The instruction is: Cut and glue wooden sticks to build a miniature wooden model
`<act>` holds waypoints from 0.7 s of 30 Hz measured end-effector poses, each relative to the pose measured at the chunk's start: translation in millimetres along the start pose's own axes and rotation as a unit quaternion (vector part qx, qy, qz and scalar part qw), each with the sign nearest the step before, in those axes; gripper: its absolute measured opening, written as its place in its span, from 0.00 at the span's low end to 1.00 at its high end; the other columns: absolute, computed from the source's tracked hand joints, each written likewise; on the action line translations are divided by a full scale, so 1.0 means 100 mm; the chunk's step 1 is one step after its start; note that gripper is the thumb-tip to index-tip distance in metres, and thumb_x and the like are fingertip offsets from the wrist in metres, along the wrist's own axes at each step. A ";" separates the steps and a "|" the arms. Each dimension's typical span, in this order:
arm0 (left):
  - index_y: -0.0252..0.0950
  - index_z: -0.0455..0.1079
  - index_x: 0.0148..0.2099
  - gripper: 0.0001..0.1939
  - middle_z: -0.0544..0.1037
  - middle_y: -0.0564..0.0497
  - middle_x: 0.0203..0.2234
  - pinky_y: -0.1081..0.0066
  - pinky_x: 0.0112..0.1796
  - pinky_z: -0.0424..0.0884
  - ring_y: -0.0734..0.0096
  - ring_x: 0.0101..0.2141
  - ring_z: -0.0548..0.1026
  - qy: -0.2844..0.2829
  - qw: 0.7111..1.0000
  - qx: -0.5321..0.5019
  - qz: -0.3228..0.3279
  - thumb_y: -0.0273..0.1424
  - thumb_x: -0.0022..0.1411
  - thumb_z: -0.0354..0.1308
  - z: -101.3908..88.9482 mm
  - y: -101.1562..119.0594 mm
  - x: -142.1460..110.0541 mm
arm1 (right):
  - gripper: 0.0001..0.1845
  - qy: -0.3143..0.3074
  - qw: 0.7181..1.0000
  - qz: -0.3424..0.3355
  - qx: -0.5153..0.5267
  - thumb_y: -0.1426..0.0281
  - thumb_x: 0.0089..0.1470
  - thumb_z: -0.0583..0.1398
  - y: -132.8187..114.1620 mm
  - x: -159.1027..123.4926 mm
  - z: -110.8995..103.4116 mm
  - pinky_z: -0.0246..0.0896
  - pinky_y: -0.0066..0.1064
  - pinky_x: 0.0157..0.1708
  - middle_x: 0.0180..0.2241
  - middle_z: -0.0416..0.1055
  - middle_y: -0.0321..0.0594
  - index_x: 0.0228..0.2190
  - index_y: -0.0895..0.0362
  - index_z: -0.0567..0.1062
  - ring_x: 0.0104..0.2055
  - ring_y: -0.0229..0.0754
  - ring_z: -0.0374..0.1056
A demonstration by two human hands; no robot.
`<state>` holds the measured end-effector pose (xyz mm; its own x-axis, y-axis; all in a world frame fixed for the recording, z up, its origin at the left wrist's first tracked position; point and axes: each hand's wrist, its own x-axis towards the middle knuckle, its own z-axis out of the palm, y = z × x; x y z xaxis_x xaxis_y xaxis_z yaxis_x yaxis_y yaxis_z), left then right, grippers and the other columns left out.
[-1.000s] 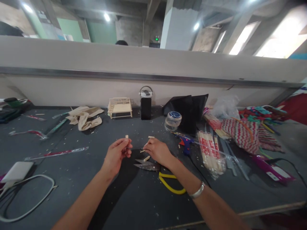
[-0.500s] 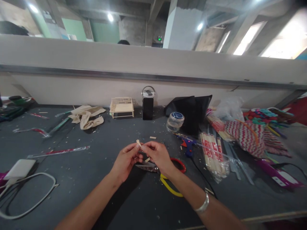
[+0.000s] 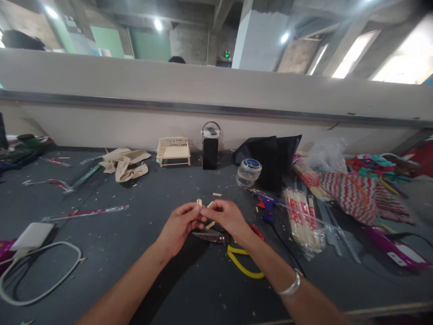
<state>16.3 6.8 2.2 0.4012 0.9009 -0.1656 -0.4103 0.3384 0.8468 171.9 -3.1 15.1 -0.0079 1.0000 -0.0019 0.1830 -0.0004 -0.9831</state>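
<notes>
My left hand [image 3: 181, 225] is closed in a pinch on a small pale wooden stick piece [image 3: 199, 202], which points up from the fingertips. Close against it, the fingers of my right hand [image 3: 230, 220] are pinched together, and a second short wooden strip [image 3: 210, 204] shows at their tips. Another wooden bit [image 3: 210, 224] is seen just below the fingers. Scissors [image 3: 241, 262] with red and yellow handles lie on the dark table under my right wrist, partly hidden by it. A loose wooden scrap [image 3: 217, 194] lies beyond the hands.
A miniature wooden daybed [image 3: 174, 151] stands at the back beside a black phone [image 3: 210, 153]. To the right are a jar [image 3: 248, 172], a blue glue gun [image 3: 268, 207] and bagged sticks [image 3: 302, 221]. A cloth [image 3: 125, 163] and a white charger [image 3: 34, 236] lie left.
The stick in my left hand has turned more upright. A second strip now shows at my right fingertips, and my right hand has shifted slightly right.
</notes>
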 end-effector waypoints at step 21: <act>0.29 0.73 0.32 0.11 0.74 0.50 0.24 0.75 0.22 0.68 0.79 0.18 0.68 -0.078 0.993 0.053 -0.076 0.34 0.57 0.60 0.04 -0.03 -0.04 | 0.08 -0.054 0.995 -0.056 -0.066 0.65 0.49 0.62 0.00 0.03 -0.12 0.61 0.27 0.31 0.23 0.73 0.35 0.27 0.57 0.77 0.28 0.37 0.68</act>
<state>19.1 0.6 2.0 0.5775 0.7857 -0.2220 -0.2503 0.4291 0.8679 184.1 0.3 17.8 -0.1398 0.9870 0.0797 0.3022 0.1192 -0.9458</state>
